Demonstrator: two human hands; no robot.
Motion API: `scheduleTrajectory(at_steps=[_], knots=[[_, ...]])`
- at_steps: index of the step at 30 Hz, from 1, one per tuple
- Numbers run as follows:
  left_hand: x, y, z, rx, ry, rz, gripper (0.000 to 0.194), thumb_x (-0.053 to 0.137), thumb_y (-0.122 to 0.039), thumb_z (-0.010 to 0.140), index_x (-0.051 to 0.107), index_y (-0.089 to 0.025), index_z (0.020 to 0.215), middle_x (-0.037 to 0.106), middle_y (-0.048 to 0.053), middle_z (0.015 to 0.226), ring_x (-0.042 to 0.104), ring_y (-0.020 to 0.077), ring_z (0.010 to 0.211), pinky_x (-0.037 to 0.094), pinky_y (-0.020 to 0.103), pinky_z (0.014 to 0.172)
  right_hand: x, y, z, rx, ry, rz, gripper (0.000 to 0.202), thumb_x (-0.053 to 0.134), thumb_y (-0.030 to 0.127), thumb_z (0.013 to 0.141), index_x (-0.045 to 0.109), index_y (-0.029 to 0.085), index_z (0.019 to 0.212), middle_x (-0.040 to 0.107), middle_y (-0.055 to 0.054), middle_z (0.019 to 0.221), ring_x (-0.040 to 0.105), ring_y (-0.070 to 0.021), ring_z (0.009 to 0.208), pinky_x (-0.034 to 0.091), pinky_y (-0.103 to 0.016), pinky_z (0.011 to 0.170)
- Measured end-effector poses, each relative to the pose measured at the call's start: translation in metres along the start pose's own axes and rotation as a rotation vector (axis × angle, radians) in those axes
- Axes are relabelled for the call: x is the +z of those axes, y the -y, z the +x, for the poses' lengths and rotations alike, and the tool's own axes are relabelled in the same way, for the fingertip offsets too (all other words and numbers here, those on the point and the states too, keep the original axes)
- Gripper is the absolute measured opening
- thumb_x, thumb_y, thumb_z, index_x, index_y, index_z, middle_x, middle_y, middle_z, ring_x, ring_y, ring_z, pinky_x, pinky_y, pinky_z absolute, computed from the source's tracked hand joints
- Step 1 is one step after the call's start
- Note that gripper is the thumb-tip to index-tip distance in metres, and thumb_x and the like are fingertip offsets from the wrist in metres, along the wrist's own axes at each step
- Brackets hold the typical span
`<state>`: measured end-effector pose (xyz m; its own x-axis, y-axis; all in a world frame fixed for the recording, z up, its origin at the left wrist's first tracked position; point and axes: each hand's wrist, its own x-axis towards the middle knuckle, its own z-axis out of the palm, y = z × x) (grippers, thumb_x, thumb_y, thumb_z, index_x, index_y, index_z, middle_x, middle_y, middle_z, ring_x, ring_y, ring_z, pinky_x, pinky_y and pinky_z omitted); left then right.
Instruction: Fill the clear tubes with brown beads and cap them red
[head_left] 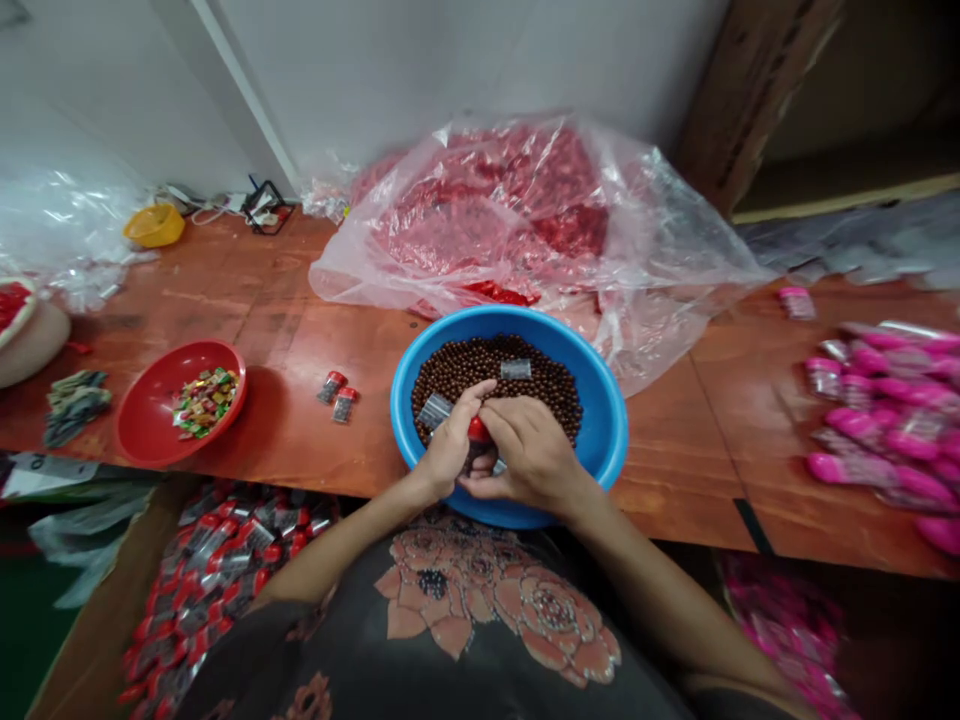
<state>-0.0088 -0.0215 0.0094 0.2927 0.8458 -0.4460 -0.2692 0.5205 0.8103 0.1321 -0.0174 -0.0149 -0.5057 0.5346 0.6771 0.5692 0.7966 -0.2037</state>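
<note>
Over the near side of a blue basin (616, 440), my two hands meet around a small jar with a red lid (478, 430). My left hand (451, 448) is wrapped around its body, and the fingers of my right hand (529, 445) close on the lid. Most of the jar is hidden by my fingers. Small round brown balls (480, 360) fill much of the basin. Among them lie a clear container (515, 369) near the back and another clear container (433, 411) left of my hands.
Two red-lidded jars (344, 404) stand left of the basin, beside a red bowl (135, 420) of wrapped sweets. Behind is a large clear bag (480, 190) of red pieces. Pink-capped containers (900, 400) are heaped at right. Below the table's left edge sits a pile of red-lidded jars (217, 580).
</note>
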Motion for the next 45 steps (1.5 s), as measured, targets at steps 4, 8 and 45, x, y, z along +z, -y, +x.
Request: scheduleTrajectory(at_steps=[4,8,45], knots=[[-0.004,-0.001,0.006,0.012,0.012,-0.061,0.074,0.036,-0.071,0.092,0.043,-0.018,0.144,0.05,-0.004,0.057,0.043,0.0099,0.039,0.036,0.02,0.038,-0.001,0.0,0.005,0.073,-0.019,0.02,0.06,0.066,0.049,0.076,0.052,0.013,0.121,0.067,-0.017,0.106,0.063,-0.0306,0.1,0.053,-0.046,0.085],[-0.008,-0.004,0.014,0.078,0.141,-0.123,0.066,0.05,-0.064,0.091,0.052,-0.014,0.135,0.06,0.002,0.071,0.054,0.0106,0.052,0.043,0.02,0.046,-0.008,-0.006,0.006,0.226,-0.029,0.029,0.064,0.069,0.045,0.075,0.048,0.017,0.129,0.062,-0.016,0.119,0.06,-0.0312,0.11,0.051,-0.048,0.093],[-0.11,-0.043,0.012,0.455,-0.44,0.604,0.047,0.065,-0.043,0.084,0.051,-0.022,0.124,0.064,0.002,0.096,0.064,0.0139,0.072,0.054,0.027,0.068,-0.022,-0.095,-0.018,0.612,-0.198,0.117,0.061,0.058,0.045,0.092,0.041,0.025,0.147,0.041,-0.014,0.153,0.053,-0.0266,0.129,0.05,-0.048,0.102]])
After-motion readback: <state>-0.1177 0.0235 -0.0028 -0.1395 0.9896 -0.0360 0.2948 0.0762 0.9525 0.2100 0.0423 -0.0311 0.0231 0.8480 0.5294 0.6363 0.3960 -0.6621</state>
